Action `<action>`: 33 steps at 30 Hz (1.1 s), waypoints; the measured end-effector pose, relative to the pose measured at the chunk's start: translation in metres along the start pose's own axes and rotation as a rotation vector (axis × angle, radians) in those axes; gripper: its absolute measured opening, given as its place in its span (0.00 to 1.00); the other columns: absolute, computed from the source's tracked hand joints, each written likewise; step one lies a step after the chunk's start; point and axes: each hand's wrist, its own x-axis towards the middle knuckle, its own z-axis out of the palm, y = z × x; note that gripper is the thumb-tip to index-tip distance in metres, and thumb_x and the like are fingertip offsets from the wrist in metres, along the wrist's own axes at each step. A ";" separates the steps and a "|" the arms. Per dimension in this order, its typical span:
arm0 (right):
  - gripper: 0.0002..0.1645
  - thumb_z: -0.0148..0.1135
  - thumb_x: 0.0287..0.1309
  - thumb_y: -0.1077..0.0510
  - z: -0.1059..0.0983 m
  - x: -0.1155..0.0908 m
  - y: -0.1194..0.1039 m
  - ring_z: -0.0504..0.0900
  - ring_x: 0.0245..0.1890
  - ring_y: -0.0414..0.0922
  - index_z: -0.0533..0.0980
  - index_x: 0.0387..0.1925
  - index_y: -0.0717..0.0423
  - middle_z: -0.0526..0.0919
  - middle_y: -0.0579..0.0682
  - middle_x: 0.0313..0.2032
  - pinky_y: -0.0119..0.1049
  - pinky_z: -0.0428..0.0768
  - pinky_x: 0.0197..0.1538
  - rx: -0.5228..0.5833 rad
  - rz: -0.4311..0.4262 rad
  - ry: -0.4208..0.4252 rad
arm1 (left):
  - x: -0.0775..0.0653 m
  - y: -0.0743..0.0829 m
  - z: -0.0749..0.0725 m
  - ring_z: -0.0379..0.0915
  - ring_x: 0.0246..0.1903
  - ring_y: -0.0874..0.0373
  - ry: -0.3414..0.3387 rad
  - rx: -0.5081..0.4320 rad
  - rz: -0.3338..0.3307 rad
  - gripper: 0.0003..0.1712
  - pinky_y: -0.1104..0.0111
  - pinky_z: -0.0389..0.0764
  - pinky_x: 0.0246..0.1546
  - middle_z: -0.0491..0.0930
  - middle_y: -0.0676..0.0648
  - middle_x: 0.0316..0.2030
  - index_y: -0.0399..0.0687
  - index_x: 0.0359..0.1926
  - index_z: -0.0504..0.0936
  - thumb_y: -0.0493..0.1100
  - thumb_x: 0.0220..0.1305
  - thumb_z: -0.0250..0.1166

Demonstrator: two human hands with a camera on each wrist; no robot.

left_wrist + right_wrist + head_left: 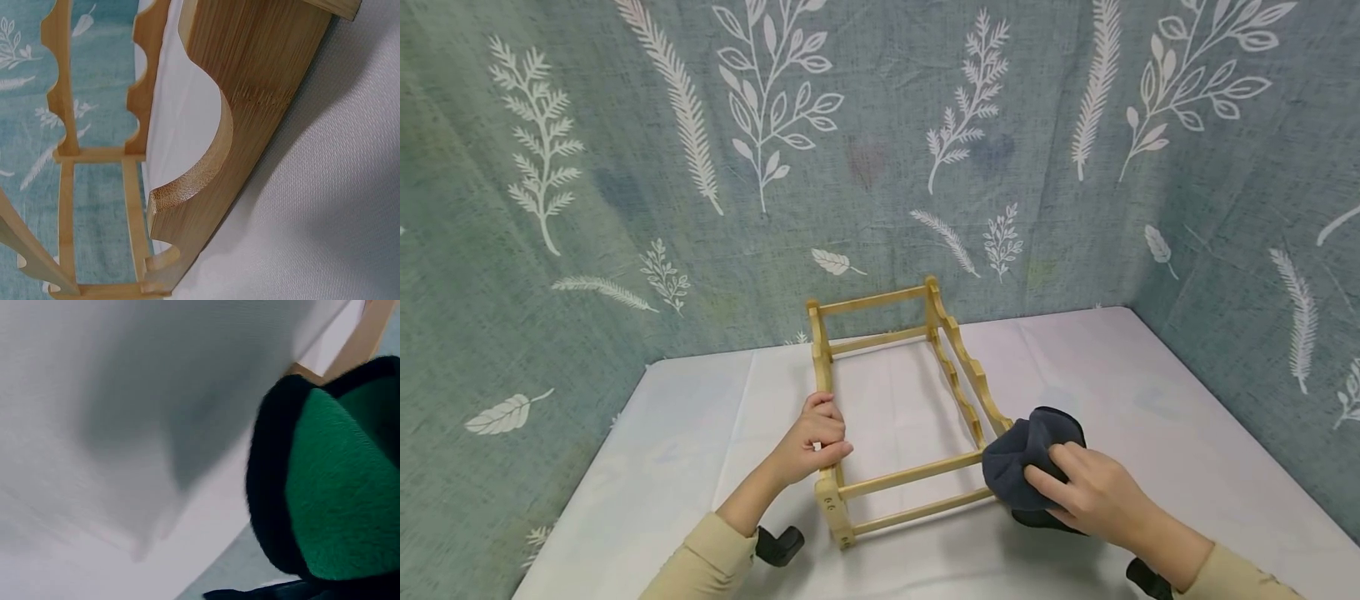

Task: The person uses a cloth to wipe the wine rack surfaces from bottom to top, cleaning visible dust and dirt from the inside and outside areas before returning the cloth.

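A light wooden rack with scalloped side rails (917,473) lies on the white-covered table. My left hand (814,437) grips its left side rail, fingers curled over the top and thumb on the inner side. One scalloped rail (269,75) fills much of the left wrist view, its round notches close to the camera. In my right hand (1097,496) is a bunched dark cloth (1026,467), pinched between fingers and thumb at the rack's front right corner, which it covers. The right wrist view shows the cloth's fuzzy face (347,494) as green with a black border.
The white table cover (685,442) extends around the rack. Behind and at both sides hangs a grey-green curtain (880,208) with white leaf prints. Black wrist devices (780,546) sit by both sleeves.
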 end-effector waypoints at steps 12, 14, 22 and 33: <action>0.14 0.50 0.51 0.46 0.018 -0.035 0.004 0.62 0.18 0.38 0.70 0.36 0.48 0.65 0.46 0.24 0.25 0.61 0.13 0.093 -0.021 -0.251 | 0.008 0.013 -0.003 0.58 0.20 0.63 -0.007 -0.010 -0.005 0.22 0.62 0.51 0.46 0.54 0.55 0.07 0.49 0.05 0.59 0.35 0.50 0.55; 0.22 0.61 0.40 0.46 0.019 -0.040 0.003 0.65 0.20 0.38 0.69 0.39 0.46 0.66 0.45 0.26 0.26 0.64 0.14 0.123 0.035 -0.400 | 0.012 0.018 -0.005 0.58 0.20 0.63 -0.006 -0.018 -0.009 0.22 0.62 0.51 0.45 0.55 0.54 0.07 0.48 0.05 0.58 0.32 0.47 0.56; 0.23 0.56 0.44 0.41 0.017 -0.040 0.011 0.65 0.29 0.32 0.67 0.46 0.35 0.65 0.36 0.33 0.29 0.67 0.27 0.481 0.401 -0.731 | 0.002 0.005 0.000 0.58 0.21 0.64 -0.002 -0.022 -0.013 0.22 0.62 0.50 0.47 0.54 0.55 0.07 0.50 0.05 0.58 0.30 0.45 0.56; 0.46 0.51 0.37 0.29 0.030 -0.047 0.004 0.59 0.54 0.52 0.55 0.58 0.42 0.58 0.50 0.56 0.51 0.66 0.42 0.563 0.663 -0.808 | -0.004 -0.003 0.000 0.59 0.23 0.66 0.004 -0.009 -0.021 0.23 0.60 0.50 0.48 0.55 0.58 0.08 0.54 0.06 0.60 0.39 0.53 0.54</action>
